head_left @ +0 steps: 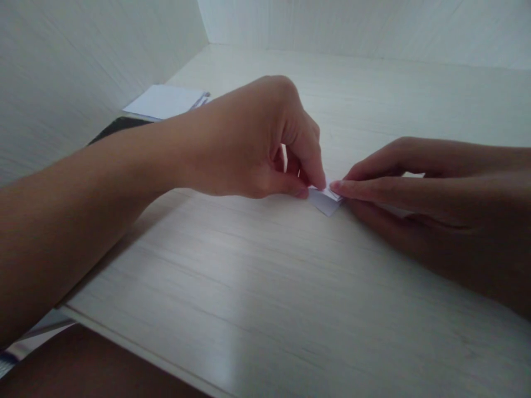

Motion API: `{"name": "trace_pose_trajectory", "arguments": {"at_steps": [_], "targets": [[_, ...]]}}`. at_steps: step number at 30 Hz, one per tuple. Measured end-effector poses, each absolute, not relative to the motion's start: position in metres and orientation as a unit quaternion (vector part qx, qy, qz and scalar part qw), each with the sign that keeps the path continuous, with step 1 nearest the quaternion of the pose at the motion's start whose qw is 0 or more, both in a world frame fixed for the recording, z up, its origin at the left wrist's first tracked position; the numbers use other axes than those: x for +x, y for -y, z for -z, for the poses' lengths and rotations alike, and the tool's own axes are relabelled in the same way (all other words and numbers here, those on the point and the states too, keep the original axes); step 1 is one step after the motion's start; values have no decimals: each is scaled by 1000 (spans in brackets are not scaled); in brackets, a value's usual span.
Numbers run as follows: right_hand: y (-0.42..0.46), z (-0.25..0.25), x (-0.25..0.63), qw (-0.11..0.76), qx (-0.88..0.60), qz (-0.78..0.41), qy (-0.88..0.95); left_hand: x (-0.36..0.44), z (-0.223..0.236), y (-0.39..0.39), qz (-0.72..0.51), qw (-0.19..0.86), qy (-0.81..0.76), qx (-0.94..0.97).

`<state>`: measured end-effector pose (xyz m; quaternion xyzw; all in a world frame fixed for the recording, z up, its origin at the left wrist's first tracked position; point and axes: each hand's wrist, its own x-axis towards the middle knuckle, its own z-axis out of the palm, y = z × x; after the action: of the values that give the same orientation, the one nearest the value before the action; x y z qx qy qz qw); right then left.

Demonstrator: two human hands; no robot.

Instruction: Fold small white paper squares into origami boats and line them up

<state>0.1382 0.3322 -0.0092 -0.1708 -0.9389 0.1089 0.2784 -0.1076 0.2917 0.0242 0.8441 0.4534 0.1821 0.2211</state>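
Observation:
A small piece of folded white paper (pixel 326 203) lies low over the pale wood-grain tabletop (pixel 265 287). From the left, my left hand (pixel 286 138) pinches its near edge between thumb and bent fingers. On the other side, my right hand (pixel 398 193) grips the paper's right end, the fingertips pressed together on it. Layers of the fold show between the two hands. Much of the paper is covered by my fingers, so its full shape is hidden.
A stack of white paper sheets (pixel 164 101) rests at the back left, over a dark flat object (pixel 120 126) partly behind my left forearm. Pale walls (pixel 365 27) rise at the left and back. The table's front edge (pixel 141 354) runs along the lower left.

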Motion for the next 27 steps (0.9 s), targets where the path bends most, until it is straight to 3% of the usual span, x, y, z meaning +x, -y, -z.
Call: {"name": "trace_pose_trajectory", "arguments": {"at_steps": [11, 23, 27], "targets": [[-327, 3, 138, 246, -177, -137, 943, -99, -28, -289, -203, 269, -471, 815], [-313, -2, 130, 265, -246, -192, 912, -111, -20, -289, -188, 189, -389, 882], [-310, -4, 129, 259, -230, -227, 910, -111, -18, -289, -211, 224, -380, 872]]}}
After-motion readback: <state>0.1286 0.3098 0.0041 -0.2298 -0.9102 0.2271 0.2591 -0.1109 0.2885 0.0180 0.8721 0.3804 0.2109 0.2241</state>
